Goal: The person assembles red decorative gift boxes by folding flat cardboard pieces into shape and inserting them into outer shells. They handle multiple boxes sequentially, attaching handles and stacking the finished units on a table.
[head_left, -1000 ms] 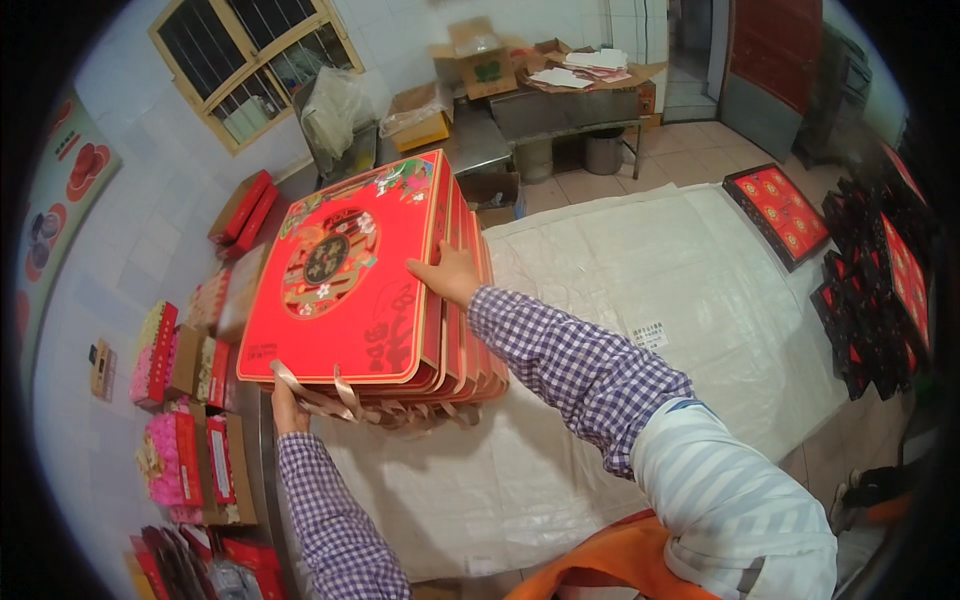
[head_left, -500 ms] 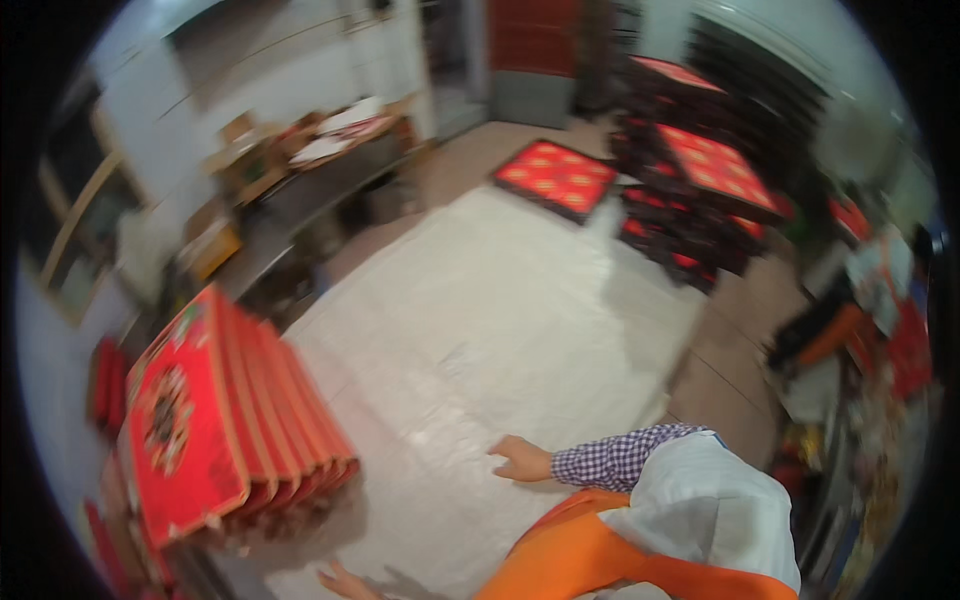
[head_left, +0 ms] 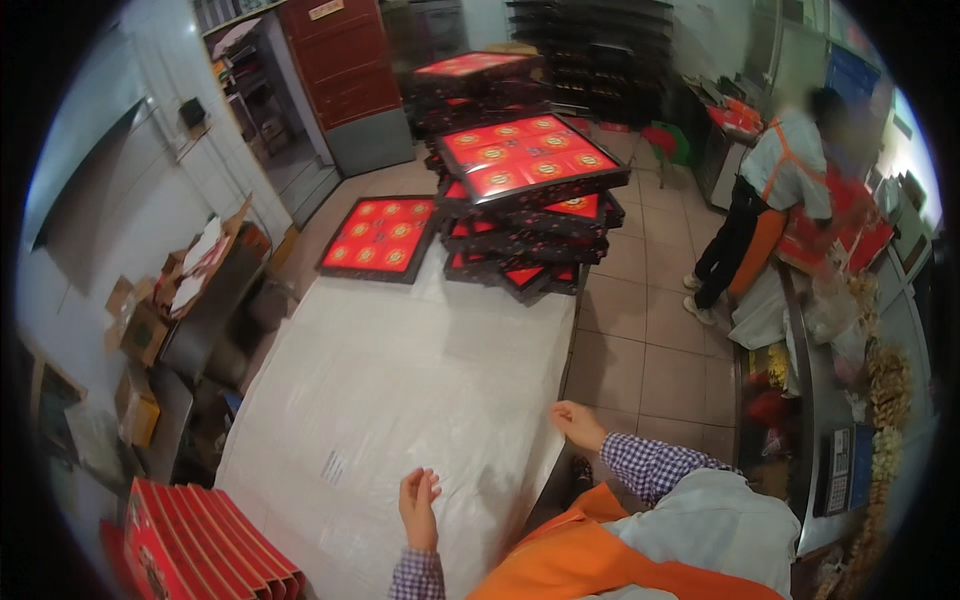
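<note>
My left hand (head_left: 419,508) is raised over the near part of the white-covered table (head_left: 380,400), its fingers loosely bent and apart, holding nothing. By the table's right edge, my right hand (head_left: 578,424) is loosely open with nothing in it. At the table's far end lies a flat square red box (head_left: 380,235) with black sides and gold round patterns. Beside it, a tall uneven pile of similar boxes has a tilted box (head_left: 530,158) on top. A row of upright red cartons (head_left: 205,535) stands at the lower left, partly cut off by the picture's rim.
On the right, another person (head_left: 770,190) in an orange apron bends over a side counter holding red things. A scale or calculator-like keypad (head_left: 838,470) sits on that counter. Along the left wall, a bench carries cardboard boxes (head_left: 138,322). Tiled floor (head_left: 655,320) runs between table and counter.
My view has swung to the right, bringing the pile and the other person further into view. My left hand has come up from the lower edge; my right hand is now at the table's right edge.
</note>
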Available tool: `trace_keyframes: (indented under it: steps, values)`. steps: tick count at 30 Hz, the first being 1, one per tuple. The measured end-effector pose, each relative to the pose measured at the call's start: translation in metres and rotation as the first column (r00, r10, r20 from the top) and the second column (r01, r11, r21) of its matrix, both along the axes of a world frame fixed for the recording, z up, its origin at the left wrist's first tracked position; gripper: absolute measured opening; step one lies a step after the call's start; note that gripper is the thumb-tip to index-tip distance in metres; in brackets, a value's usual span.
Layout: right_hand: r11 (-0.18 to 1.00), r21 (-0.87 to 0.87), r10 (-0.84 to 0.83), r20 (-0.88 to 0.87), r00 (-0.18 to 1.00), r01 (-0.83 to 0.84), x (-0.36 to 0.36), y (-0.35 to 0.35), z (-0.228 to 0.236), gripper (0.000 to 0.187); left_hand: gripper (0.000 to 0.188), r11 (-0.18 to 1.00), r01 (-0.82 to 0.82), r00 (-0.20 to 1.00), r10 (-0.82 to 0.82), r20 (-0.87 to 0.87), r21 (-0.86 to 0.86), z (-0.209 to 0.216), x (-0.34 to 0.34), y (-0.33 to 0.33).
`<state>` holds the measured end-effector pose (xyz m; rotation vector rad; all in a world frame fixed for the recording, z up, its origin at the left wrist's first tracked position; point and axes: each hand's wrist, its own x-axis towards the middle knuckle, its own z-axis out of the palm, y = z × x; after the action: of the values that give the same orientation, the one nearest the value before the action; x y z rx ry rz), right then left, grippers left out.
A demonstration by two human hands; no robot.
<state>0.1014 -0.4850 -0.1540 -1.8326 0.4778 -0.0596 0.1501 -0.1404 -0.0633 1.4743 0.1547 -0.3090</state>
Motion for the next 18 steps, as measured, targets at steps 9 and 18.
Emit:
trace_keyframes:
  steps: [9,18]
  values:
    - [0.954,-0.093,-0.291,-0.069,0.954,0.285,-0.047,-0.201,-0.016,0.027,0.041,0.915,0.403,0.915,-0.403,0.022,0.020,0.020,0.097,-0.263]
    - [0.867,-0.058,-0.498,-0.161,0.852,0.495,-0.121,-0.228,-0.036,0.026,0.039,0.649,0.759,0.568,-0.703,-0.427,-0.058,-0.103,0.077,-0.308]
